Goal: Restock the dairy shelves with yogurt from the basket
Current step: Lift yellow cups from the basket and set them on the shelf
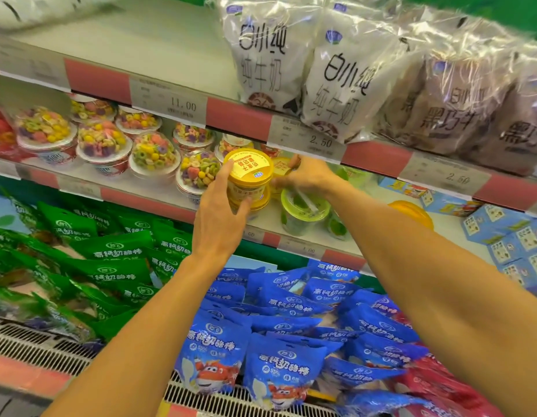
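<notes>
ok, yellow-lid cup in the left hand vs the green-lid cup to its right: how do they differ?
The yellow-lid cup has a yellow lid with a red label; the green-lid cup has a pale green lid and a leaf print on its wall. The left hand grips the yellow-lid cup, which sits on top of another yellow cup; the green-lid cup stands on the shelf with no hand gripping it. Both are round tubs, upright, on the same shelf.

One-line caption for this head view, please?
Left hand grips a yellow yogurt cup at the middle shelf; right hand reaches beside it.
</notes>
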{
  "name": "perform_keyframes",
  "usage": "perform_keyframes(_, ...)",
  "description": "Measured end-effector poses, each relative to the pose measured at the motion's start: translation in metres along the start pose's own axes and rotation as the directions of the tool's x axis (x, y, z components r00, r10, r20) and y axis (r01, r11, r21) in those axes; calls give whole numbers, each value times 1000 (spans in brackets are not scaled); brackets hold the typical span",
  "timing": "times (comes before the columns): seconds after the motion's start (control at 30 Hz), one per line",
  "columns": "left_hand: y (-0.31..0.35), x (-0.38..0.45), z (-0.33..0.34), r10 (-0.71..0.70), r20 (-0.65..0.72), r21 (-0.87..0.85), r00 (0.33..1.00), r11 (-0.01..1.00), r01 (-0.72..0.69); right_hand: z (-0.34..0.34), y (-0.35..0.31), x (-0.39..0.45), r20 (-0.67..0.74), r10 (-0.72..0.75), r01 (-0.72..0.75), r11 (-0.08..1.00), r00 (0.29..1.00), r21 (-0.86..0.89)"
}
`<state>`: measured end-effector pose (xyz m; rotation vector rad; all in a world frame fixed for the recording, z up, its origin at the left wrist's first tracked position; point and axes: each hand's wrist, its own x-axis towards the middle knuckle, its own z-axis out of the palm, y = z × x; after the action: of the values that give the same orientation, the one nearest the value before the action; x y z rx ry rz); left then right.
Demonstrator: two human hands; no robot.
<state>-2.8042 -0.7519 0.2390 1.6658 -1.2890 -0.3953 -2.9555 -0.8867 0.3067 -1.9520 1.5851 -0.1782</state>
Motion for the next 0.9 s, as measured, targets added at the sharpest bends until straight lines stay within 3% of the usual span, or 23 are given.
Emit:
perform_keyframes(0.27, 12, 5, 0, -14, -47, -9, 999, 1000, 14, -1, 13, -7, -16, -49, 49, 998, 999, -27)
perform_keyframes(0.4, 14, 6, 0, -57, -54, -61, 997, 997, 53, -6, 4, -23, -47, -43, 48, 992, 998, 113)
perform_keyframes(0.6, 4, -5, 6, -140, -80, -113, 987, 985, 131, 10, -22, -42, 18, -318, 307, 927, 948, 217)
perform_keyframes(0.73, 4, -10, 14, -184, -59, -110, 981, 978, 177, 24, -27, -32, -68, -389, 395, 903, 919, 170)
perform_keyframes(0.9, 1, -13, 19, -177, -34, -32, 984, 984, 176, 17, -16, -32, -144, -204, 240, 921, 968, 308)
